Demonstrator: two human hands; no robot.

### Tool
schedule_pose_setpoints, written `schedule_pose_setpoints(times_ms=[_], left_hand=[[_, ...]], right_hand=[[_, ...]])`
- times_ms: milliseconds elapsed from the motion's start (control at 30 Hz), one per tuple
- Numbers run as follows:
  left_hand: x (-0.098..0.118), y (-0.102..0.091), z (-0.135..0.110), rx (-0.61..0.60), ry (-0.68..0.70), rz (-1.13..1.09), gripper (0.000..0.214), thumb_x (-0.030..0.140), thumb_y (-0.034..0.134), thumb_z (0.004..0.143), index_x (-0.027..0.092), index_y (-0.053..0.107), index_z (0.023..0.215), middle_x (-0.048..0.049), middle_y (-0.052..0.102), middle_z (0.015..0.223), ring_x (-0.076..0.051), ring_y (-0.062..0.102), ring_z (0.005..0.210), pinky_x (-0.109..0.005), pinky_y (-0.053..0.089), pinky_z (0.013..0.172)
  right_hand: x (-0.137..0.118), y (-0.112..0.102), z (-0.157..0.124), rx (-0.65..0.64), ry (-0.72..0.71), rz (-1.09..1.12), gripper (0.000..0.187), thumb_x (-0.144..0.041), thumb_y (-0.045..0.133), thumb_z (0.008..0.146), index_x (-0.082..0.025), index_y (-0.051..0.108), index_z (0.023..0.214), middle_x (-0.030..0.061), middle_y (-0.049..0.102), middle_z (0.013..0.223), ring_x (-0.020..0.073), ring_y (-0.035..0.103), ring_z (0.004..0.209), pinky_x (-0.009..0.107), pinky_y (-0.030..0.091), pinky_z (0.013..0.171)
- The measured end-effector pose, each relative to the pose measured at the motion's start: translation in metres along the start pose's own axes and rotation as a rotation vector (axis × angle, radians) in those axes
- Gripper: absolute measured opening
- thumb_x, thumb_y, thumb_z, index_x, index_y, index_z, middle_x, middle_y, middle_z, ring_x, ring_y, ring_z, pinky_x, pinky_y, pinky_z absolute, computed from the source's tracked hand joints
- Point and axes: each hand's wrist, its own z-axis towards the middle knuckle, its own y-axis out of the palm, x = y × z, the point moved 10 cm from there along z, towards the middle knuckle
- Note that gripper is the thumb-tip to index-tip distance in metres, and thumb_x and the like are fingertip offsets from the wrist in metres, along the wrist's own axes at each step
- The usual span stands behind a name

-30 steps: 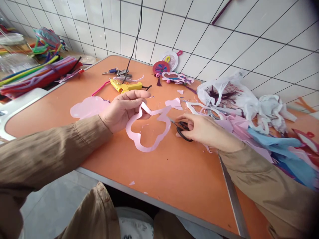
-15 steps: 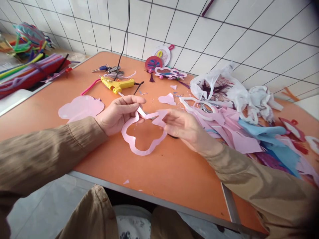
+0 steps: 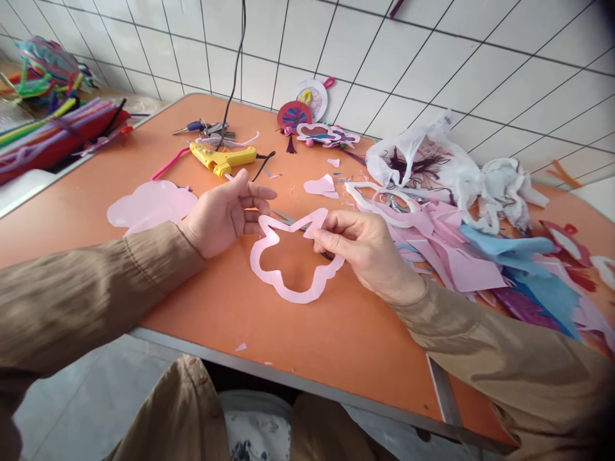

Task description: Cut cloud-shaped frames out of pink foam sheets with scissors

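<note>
A pink paper outline (image 3: 288,296) with a wavy, cloud-like edge and a cut-out middle hangs over the orange table. My right hand (image 3: 368,250) pinches its upper right side between thumb and fingers. Just left of the paper, my left hand (image 3: 230,211) is open, fingers apart and thumb raised, holding nothing. Behind the outline lies a pair of scissors (image 3: 284,218), mostly hidden by the paper and my right hand. A solid pink paper cloud (image 3: 151,203) rests on the table beyond my left forearm.
A yellow glue gun (image 3: 223,158) and keys (image 3: 216,130) lie at the back left. Finished paper ornaments (image 3: 295,115) stand by the tiled wall. Pink and blue scraps (image 3: 461,259) and a white plastic bag (image 3: 427,150) crowd the right. Pipe cleaners (image 3: 57,131) sit far left.
My left hand has let go of the pink paper outline and opened. The outline has shifted slightly right, turned more flatly to view, held by my right hand alone.
</note>
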Motion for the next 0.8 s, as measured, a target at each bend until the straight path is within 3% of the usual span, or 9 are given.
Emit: schedule_pose_setpoints(times_ms=[100,200,267,333,467,667,800], left_hand=[[0.0,0.005,-0.001,-0.06,0.005,0.016,0.047,0.063,0.075,0.085,0.016,0.076,0.084,-0.009,0.072,0.075,-0.022,0.073,0.069,-0.03,0.058,0.06],[0.0,0.015,-0.004,-0.157,0.021,0.064,0.035,0.036,0.095,0.068,0.015,0.078,0.09,-0.0087,0.077,0.083,-0.019,0.073,0.07,-0.028,0.057,0.063],[-0.001,0.021,-0.007,-0.204,0.031,0.114,0.039,0.017,0.098,0.058,0.015,0.08,0.093,-0.007,0.078,0.08,-0.017,0.072,0.07,-0.027,0.057,0.066],[-0.003,0.021,-0.008,-0.204,0.033,0.159,0.039,0.01,0.095,0.057,0.015,0.081,0.093,-0.0054,0.078,0.077,-0.016,0.071,0.068,-0.026,0.056,0.066],[-0.004,0.018,-0.009,-0.18,0.023,0.215,0.03,0.017,0.094,0.063,0.015,0.082,0.091,-0.007,0.078,0.08,-0.015,0.068,0.065,-0.027,0.054,0.063],[0.002,0.03,-0.012,-0.256,0.061,0.328,0.042,0.055,0.086,0.075,0.014,0.081,0.08,-0.0122,0.076,0.081,-0.019,0.068,0.069,-0.028,0.051,0.059],[0.006,0.042,-0.013,-0.29,0.097,0.434,0.034,0.045,0.09,0.071,0.014,0.079,0.077,-0.009,0.074,0.076,-0.017,0.064,0.069,-0.027,0.05,0.061]], right_hand=[[0.004,0.0,0.001,-0.001,0.028,0.0,0.03,-0.047,0.074,0.079,-0.023,0.062,0.065,0.0,0.061,0.062,0.0143,0.052,0.059,0.028,0.039,0.052],[0.004,-0.001,0.002,0.01,0.027,0.002,0.029,-0.046,0.074,0.079,-0.024,0.063,0.065,0.0002,0.061,0.063,0.015,0.053,0.061,0.029,0.041,0.054],[0.003,-0.002,0.003,0.013,0.003,0.002,0.027,-0.044,0.074,0.08,-0.024,0.063,0.065,0.0002,0.062,0.063,0.0151,0.055,0.062,0.03,0.042,0.056],[0.002,-0.002,0.003,0.015,-0.011,-0.001,0.026,-0.041,0.073,0.08,-0.023,0.063,0.064,-0.0001,0.062,0.063,0.0147,0.055,0.062,0.03,0.042,0.057],[0.003,-0.001,0.004,0.008,-0.005,-0.011,0.026,-0.043,0.073,0.08,-0.022,0.064,0.066,-0.0007,0.062,0.061,0.0144,0.055,0.06,0.029,0.041,0.055],[-0.003,0.005,0.002,-0.038,-0.036,-0.045,0.024,-0.04,0.069,0.084,-0.021,0.065,0.07,-0.0016,0.056,0.063,0.0129,0.049,0.06,0.029,0.037,0.056],[-0.006,0.013,0.001,-0.086,-0.058,-0.104,0.025,-0.035,0.068,0.084,-0.021,0.06,0.066,-0.0027,0.05,0.061,0.0116,0.042,0.059,0.029,0.033,0.054]])
